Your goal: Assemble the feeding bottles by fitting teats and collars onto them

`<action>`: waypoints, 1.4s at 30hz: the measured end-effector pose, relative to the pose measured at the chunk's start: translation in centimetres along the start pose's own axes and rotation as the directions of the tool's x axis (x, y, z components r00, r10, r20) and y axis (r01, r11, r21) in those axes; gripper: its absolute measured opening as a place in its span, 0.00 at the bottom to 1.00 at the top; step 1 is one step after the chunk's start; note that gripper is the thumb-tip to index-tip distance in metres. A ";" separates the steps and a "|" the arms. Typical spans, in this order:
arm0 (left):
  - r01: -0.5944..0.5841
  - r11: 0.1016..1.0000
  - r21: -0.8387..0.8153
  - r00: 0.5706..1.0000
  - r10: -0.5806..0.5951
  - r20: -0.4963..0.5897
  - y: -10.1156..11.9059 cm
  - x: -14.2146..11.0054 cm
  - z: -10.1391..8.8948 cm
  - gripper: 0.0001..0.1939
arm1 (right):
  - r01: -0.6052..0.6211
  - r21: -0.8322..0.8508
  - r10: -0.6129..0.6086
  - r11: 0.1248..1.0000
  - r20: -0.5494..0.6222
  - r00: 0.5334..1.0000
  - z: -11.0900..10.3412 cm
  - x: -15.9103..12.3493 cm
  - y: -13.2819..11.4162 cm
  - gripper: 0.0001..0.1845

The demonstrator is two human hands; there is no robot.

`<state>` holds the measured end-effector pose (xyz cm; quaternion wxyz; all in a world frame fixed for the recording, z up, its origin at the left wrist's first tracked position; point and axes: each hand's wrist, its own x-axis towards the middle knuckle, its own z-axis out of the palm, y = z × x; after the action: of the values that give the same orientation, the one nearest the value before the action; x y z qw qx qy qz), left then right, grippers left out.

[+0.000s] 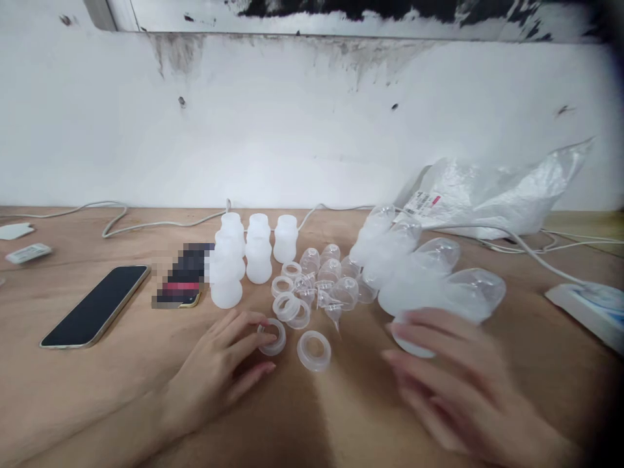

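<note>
My left hand has its fingertips on a clear plastic bottle ring, one finger reaching into its opening; the thumb is apart from it. Just right of it, another bottle ring lies flat on the table. My right hand is blurred by motion, its fingers over the near end of a white bottle; whether they grip it cannot be made out. That bottle is at the front of a cluster of frosted bottles with clear domed caps. Between the hands lie clear domed caps, more rings and pointed clear nipples.
Several white bottles stand upright at the back left. Two phones, a dark one and a partly pixelated one, lie left. A plastic bag rests against the wall, with a white cable and a packet at right.
</note>
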<state>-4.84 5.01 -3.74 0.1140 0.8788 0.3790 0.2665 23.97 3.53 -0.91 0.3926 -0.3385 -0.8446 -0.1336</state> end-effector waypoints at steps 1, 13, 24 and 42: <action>0.008 1.000 -0.001 1.000 -0.008 0.007 -0.1 0.0 0.2 0.13 | 0.165 0.011 -0.165 0.986 0.112 0.980 0.9 -0.1 -0.2 0.19; 0.129 0.989 -0.076 0.991 -0.130 -0.008 -0.1 0.0 0.8 0.02 | -0.119 -0.095 0.142 0.988 0.277 0.950 5.5 -0.5 0.6 0.16; 0.186 0.828 -0.529 0.980 -0.193 0.043 1.0 0.5 -0.9 0.03 | -0.063 0.086 0.049 0.994 0.155 0.987 4.0 1.2 -0.2 0.18; 0.096 -0.022 -0.995 0.925 -0.367 0.097 1.0 4.5 2.3 0.11 | -0.439 0.535 0.414 0.722 0.175 0.893 7.4 4.8 -2.0 0.09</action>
<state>-0.34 7.60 -3.52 0.6973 0.4402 0.2352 0.5144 16.15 7.97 -2.08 0.4760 -0.3958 -0.7533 0.2218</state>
